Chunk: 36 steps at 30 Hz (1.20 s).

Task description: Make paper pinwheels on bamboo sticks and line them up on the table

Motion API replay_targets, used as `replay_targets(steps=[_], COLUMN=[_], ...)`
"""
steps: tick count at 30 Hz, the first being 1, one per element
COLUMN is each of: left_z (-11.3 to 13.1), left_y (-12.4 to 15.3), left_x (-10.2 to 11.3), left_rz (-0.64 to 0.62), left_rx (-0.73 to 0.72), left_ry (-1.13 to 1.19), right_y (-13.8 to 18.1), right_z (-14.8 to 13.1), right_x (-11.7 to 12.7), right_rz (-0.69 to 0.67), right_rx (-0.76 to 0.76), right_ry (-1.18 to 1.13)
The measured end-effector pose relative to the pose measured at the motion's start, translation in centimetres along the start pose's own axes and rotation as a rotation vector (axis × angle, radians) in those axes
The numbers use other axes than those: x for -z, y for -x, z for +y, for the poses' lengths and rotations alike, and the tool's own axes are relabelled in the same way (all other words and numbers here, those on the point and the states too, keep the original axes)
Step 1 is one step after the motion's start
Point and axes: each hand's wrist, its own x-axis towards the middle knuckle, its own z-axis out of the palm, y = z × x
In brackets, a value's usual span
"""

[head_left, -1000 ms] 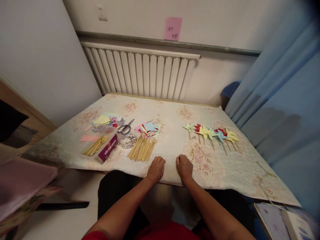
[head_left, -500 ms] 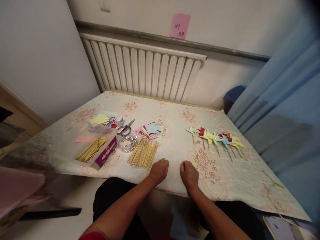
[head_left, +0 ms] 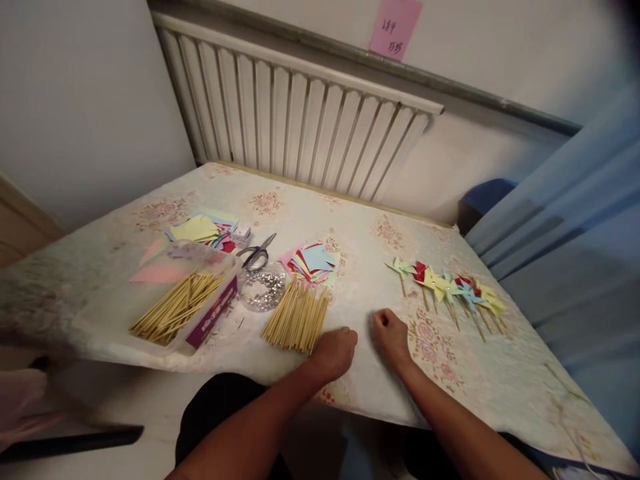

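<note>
My left hand (head_left: 337,351) rests as a loose fist at the table's front edge, just right of a row of thin wooden sticks (head_left: 295,317). Opposite it, my right hand (head_left: 391,333) is also curled into a fist on the cloth, with a gap between the two. Nothing shows in either hand. Behind the sticks lies a pile of coloured paper pieces (head_left: 313,260). Several paper pinwheels (head_left: 440,287) on sticks lie in a row to the right of my right hand. A round clear dish (head_left: 263,288) of small shiny pieces stands left of the sticks.
Scissors (head_left: 257,255) lean by the dish. A clear plastic box (head_left: 175,350) with more sticks stands at the left, a second heap of coloured paper (head_left: 197,229) behind it. A radiator (head_left: 300,120) lines the wall; a blue curtain (head_left: 565,220) hangs right.
The view has tilted down and shifted, so the table's contents appear lower and larger. Both hands stay closed on the cloth, a little farther in from the edge.
</note>
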Motion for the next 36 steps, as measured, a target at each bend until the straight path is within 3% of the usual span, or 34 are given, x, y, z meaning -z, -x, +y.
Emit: replay_targets(steps=[3, 8, 13, 18, 26, 31, 36], left_z=[0.0, -0.1, -0.3, -0.4, -0.4, -0.4, -0.3], left_y=[-0.2, -0.4, -0.4, -0.4, -0.3, -0.2, -0.2], left_x=[0.3, 0.7, 0.8, 0.6, 0.7, 0.8, 0.9], left_rz=[-0.014, -0.01, -0.012, -0.004, -0.021, -0.009, -0.01], left_rx=[0.012, -0.013, -0.009, -0.028, -0.013, -0.014, -0.009], left_ry=[0.031, 0.09, 0.137, 0.16, 0.18, 0.184, 0.222], right_y=[-4.0, -8.6, -11.0, -11.9, -12.5, -12.6, -12.6], right_z=[-4.1, -10.6, -13.8, -14.6, -14.6, -14.5, -14.4], right_x=[-1.2, -3.2, -5.2, -6.6, -7.5, -8.2, -8.6], right_rz=[-0.042, -0.16, -0.387, -0.501, -0.522, -0.475, -0.327], right_rx=[0.163, 0.566, 0.761, 0.796, 0.772, 0.721, 0.588], right_ry=[-0.06, 0.035, 0.212, 0.327, 0.351, 0.376, 0.352])
